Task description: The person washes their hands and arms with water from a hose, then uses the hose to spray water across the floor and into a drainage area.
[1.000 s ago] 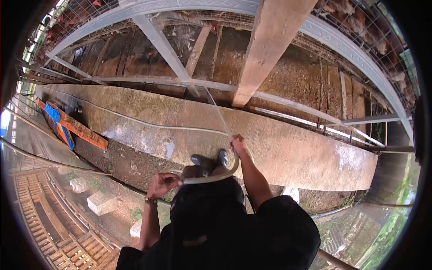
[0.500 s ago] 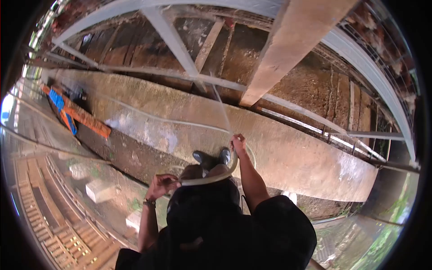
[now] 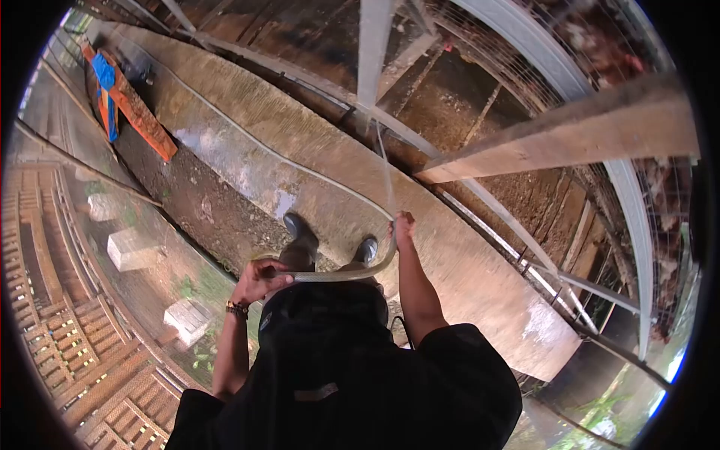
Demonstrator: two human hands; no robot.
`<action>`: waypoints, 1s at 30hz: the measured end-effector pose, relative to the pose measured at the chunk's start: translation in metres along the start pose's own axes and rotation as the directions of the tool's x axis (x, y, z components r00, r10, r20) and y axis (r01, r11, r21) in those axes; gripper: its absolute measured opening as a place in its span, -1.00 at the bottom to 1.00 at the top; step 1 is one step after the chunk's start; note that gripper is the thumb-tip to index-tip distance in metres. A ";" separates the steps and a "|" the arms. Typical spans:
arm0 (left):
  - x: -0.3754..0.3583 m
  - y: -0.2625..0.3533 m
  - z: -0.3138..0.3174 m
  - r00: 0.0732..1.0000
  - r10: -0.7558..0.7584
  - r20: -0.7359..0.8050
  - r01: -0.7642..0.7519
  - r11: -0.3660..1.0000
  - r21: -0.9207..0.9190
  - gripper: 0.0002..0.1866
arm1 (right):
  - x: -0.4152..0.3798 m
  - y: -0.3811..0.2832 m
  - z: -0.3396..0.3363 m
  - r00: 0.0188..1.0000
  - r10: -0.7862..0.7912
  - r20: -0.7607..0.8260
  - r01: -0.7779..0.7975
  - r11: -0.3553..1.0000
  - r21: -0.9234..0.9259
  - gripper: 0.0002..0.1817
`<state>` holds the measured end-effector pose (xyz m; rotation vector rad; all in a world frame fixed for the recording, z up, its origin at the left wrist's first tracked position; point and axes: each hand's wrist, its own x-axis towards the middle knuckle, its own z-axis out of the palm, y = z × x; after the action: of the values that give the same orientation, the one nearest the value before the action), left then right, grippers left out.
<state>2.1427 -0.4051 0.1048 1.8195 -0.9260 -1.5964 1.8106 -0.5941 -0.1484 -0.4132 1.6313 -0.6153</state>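
A pale, translucent hose (image 3: 349, 276) curves in front of my body between my two hands. My left hand (image 3: 260, 280), with a beaded bracelet at the wrist, is closed around its left part, thumb along the tube. My right hand (image 3: 403, 227) grips the hose at the right, farther forward. From near that hand a thin jet of water (image 3: 386, 169) shoots away toward the wire cages. A long stretch of the hose runs from the right hand back to the upper left over the concrete walkway (image 3: 457, 247). Which piece ends where is hidden by my fingers.
Boots (image 3: 367, 250) stand on the wet walkway. Cages with a metal frame (image 3: 634, 247) and a wooden beam (image 3: 555, 142) line the right side. An orange-brown beam with blue cloth (image 3: 103, 73) lies far left. Concrete blocks (image 3: 187, 321) and wooden slats (image 3: 45, 262) are at the left.
The view has turned, and the walkway now slants more steeply. My left foot has moved apart from my right. Both hands keep hold of the hose, and the water jet continues.
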 end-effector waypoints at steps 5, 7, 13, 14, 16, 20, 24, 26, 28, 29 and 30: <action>0.022 -0.025 -0.070 1.000 -0.004 0.006 0.004 0.991 -0.136 -0.71 | 0.013 0.000 0.049 0.994 0.030 -0.107 -0.039 0.996 -0.081 -0.80; 0.029 -0.043 -0.106 0.997 0.052 -0.058 -0.062 0.981 -0.185 -0.72 | 0.002 -0.015 0.090 0.991 0.021 -0.129 -0.042 0.986 -0.159 -0.78; 0.024 -0.091 -0.205 0.972 0.043 -0.232 -0.112 0.950 -0.293 -0.76 | -0.021 -0.045 0.236 0.990 -0.103 -0.091 0.071 0.950 -0.303 -0.77; 0.021 -0.097 -0.218 0.969 0.047 -0.242 -0.125 0.940 -0.318 -0.77 | -0.022 -0.047 0.256 0.986 -0.152 -0.068 0.125 0.947 -0.297 -0.77; 0.014 -0.104 -0.236 0.959 0.032 -0.283 -0.129 0.934 -0.333 -0.78 | -0.019 -0.049 0.283 0.985 -0.169 -0.042 0.149 0.945 -0.290 -0.78; 0.016 -0.117 -0.267 0.933 0.015 -0.359 -0.117 0.957 -0.264 -0.73 | 0.001 -0.050 0.321 0.989 -0.143 -0.036 0.122 0.932 -0.341 -0.76; 0.008 -0.095 -0.292 0.914 -0.012 -0.406 -0.085 0.972 -0.220 -0.68 | -0.010 -0.055 0.350 0.985 -0.166 -0.047 0.146 0.946 -0.291 -0.82; 0.009 -0.094 -0.305 0.916 0.041 -0.399 -0.113 0.981 -0.157 -0.70 | -0.017 -0.063 0.369 0.987 -0.144 -0.070 0.113 0.937 -0.330 -0.86; 0.016 -0.104 -0.315 0.908 0.146 -0.393 -0.175 0.984 -0.040 -0.73 | -0.018 -0.065 0.384 0.987 -0.138 -0.082 0.105 0.942 -0.318 -0.88; 0.016 -0.108 -0.320 0.921 0.085 -0.381 -0.123 0.990 -0.075 -0.73 | -0.019 -0.065 0.391 0.986 -0.138 -0.095 0.103 0.946 -0.308 -0.88; 0.014 -0.101 -0.329 0.931 0.031 -0.363 -0.075 0.992 -0.106 -0.72 | -0.017 -0.063 0.399 0.981 -0.159 -0.116 0.117 0.945 -0.305 -0.89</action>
<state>2.4827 -0.3673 0.0675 1.9006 -0.6889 -1.1984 2.2008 -0.6960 -0.1266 -0.7240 1.8470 -0.5120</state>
